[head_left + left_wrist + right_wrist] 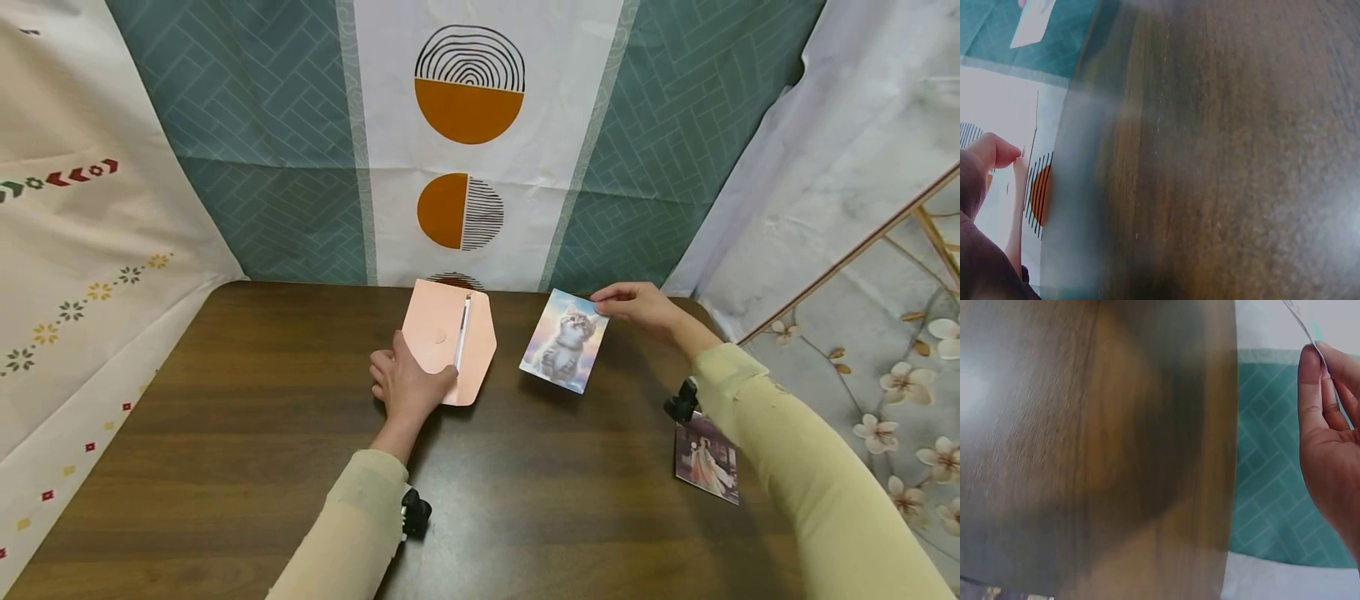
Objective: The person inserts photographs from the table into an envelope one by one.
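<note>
In the head view a pink envelope (429, 321) is tilted up near the back of the table, its pointed flap to the right and a pale slit along its opening. My left hand (411, 379) grips its lower left part, thumb on the face toward me and fingers at the left edge. To the right is a card with a kitten picture (564, 343), apart from the envelope and raised over the table. My right hand (637, 308) pinches its upper right corner. The right wrist view shows thumb and fingertips closed on the thin card (1302, 324).
A second picture card (707, 460), showing a figure in a long robe, lies on the brown table (540, 500) at the right, partly covered by my right sleeve (795, 442). Patterned curtains (262, 108) hang behind the table and at both sides.
</note>
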A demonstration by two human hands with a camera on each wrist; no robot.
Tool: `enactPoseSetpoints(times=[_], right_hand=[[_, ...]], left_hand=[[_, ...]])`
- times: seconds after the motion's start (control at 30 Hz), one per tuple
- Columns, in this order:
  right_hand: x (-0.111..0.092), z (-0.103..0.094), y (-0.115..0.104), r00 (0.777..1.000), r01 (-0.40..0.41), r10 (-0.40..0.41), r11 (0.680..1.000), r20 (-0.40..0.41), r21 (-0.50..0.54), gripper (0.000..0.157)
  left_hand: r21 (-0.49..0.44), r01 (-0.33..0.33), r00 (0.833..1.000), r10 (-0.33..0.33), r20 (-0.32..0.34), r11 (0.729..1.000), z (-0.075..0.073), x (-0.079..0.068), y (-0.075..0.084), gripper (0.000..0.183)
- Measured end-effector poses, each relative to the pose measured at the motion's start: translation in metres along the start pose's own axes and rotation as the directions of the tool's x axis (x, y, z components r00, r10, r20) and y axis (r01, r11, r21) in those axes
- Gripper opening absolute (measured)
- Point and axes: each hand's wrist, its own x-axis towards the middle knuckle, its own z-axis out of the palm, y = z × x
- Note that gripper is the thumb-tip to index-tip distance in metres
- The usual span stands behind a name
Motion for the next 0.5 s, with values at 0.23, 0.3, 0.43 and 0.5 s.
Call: enactPoseSetpoints(times=[0.23,0.3,0.43,0.5], right_hand=[[0.014,0.018,-0.018,1.0,0.029,-0.029,0.999,0.011,0.036,0.035],[0.02,0.023,-0.023,0.999,0.038,-0.04,0.997,0.025,0.06,0.035],[0.032,0.038,-0.031,0.997,0.05,-0.055,0.995,0.056,0.084,0.035],[0.037,0.045,-0.034,0.997,0.046,-0.051,0.996,0.065,0.079,0.034]], left_hand=[[-0.014,-0.003,1.0,0.003,-0.019,1.0,0.0,-0.005,0.003,0.111],[-0.021,-0.005,1.0,0.005,-0.02,1.0,0.0,-0.007,0.003,0.111],[-0.028,-0.013,1.0,0.012,-0.022,1.0,0.001,-0.009,0.004,0.11],[-0.028,-0.018,1.0,0.017,-0.025,0.999,0.002,-0.01,0.004,0.11]])
